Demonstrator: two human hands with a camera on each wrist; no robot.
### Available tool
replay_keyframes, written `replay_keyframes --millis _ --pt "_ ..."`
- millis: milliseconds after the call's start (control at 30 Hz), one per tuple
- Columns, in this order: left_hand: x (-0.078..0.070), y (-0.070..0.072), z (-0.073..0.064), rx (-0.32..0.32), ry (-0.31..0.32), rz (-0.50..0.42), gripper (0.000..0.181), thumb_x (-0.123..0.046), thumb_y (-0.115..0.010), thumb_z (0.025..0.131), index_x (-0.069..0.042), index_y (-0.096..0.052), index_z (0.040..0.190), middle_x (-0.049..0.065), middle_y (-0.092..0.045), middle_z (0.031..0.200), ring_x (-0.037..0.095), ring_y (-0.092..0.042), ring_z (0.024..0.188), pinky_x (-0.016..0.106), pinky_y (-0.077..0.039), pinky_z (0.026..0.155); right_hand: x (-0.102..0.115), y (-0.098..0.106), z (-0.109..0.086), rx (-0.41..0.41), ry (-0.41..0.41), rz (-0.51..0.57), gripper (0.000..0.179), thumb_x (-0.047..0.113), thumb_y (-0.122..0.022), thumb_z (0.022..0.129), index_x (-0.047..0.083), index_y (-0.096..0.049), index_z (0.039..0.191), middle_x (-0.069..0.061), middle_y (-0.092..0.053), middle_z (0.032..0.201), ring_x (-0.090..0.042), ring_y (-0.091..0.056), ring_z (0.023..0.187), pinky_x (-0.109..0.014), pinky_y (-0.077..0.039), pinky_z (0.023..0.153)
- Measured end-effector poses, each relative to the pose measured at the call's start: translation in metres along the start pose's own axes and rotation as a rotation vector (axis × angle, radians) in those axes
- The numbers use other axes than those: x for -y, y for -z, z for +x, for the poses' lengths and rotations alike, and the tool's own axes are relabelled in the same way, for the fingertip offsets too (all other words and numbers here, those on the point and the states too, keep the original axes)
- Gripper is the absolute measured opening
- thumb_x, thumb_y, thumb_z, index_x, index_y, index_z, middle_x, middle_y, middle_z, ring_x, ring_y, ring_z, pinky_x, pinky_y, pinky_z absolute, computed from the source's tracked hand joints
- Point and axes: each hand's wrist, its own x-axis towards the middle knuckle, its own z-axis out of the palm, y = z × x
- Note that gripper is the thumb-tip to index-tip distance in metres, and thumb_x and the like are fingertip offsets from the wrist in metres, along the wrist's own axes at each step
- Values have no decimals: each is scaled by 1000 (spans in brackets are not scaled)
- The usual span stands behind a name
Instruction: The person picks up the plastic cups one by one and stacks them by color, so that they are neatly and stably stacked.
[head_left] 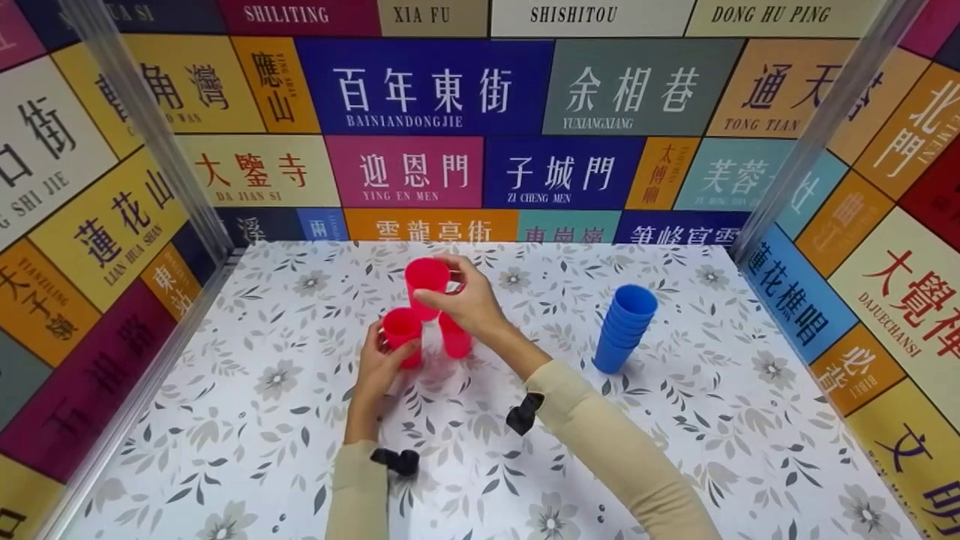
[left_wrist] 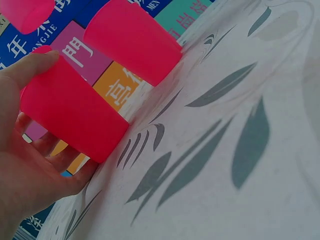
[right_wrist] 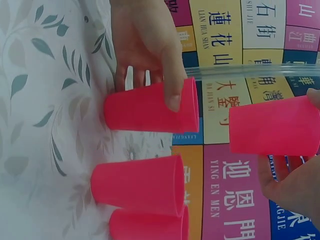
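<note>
In the head view, my left hand (head_left: 379,367) grips a red cup (head_left: 403,341), thumb on the near side. That cup (left_wrist: 75,110) appears to stand on the table, mouth up, in the left wrist view. My right hand (head_left: 472,300) holds another red cup (head_left: 427,281) by its side, raised off the table. Beneath the right hand, a red cup (head_left: 455,339) stands partly hidden. The right wrist view has two free-standing red cups close together, one (right_wrist: 137,185) in front and another (right_wrist: 147,226) cut off by the frame.
A stack of several blue cups (head_left: 626,330) stands on the right part of the table. The table (head_left: 262,450) has a white leaf-and-flower cover. Sign-patterned walls (head_left: 420,82) enclose its back and sides.
</note>
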Motion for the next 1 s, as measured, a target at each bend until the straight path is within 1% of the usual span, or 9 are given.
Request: replay_keyframes --millis 133,200,333,467,567,667,800,900,1000 --pt "0 -1 0 9 -7 0 65 -15 -73 89 -11 -41 146 18 -56 140 31 -56 126 36 -52 102 -3 -8 -1 1 -10 -4 64 26 -83 82 10 -56 138 -10 -62 131 -24 -56 120 -30 -54 92" --pt "1 -1 0 7 -20 -5 65 -13 -73 89 -8 -41 146 21 -55 140 34 -56 127 36 -52 100 -4 -12 -1 13 -15 -1 64 28 -82 82 12 -56 138 -8 -62 132 -24 -56 121 -30 -55 93" --pt "1 -1 0 -2 -32 -2 66 -12 -76 88 -5 -42 144 23 -55 140 37 -55 129 42 -50 104 -7 -19 -2 31 -17 15 64 28 -82 83 13 -55 139 -8 -60 135 -24 -56 122 -31 -55 94" --pt "0 0 1 -6 -21 18 67 -15 -76 87 -6 -42 144 21 -54 142 37 -53 132 48 -46 110 -11 -26 -2 27 -13 21 64 24 -82 83 11 -55 140 -10 -57 140 -24 -56 122 -32 -55 94" --pt "1 0 2 -13 -19 25 66 -14 -76 87 -6 -43 144 22 -54 141 37 -54 131 49 -45 110 -13 -31 -2 16 -22 20 64 24 -81 83 10 -55 140 -12 -57 140 -26 -56 122 -33 -55 95" --pt "3 0 2 -16 -20 31 66 -14 -75 88 -6 -42 144 23 -54 141 37 -54 130 49 -46 110 -17 -37 -2 8 -56 16 65 25 -82 83 11 -56 140 -10 -59 137 -25 -56 122 -31 -55 94" --pt "2 0 1 1 -4 45 67 -17 -73 89 -8 -40 147 21 -52 145 36 -53 132 49 -45 111 -22 -44 -2 5 -83 23 66 25 -83 81 11 -56 139 -11 -60 134 -24 -56 122 -31 -55 95" --pt "0 1 1 15 7 52 69 -18 -73 89 -10 -39 148 20 -50 148 35 -52 133 49 -44 113 -26 -49 -2 3 -91 20 67 24 -84 81 10 -55 139 -12 -60 133 -25 -56 121 -32 -55 95" --pt "-16 1 -8 20 8 66 69 -17 -73 89 -6 -38 148 24 -50 146 37 -53 131 47 -46 110 -29 -50 -3 13 -95 7 68 24 -84 81 10 -54 140 -11 -59 136 -24 -55 123 -34 -53 99"
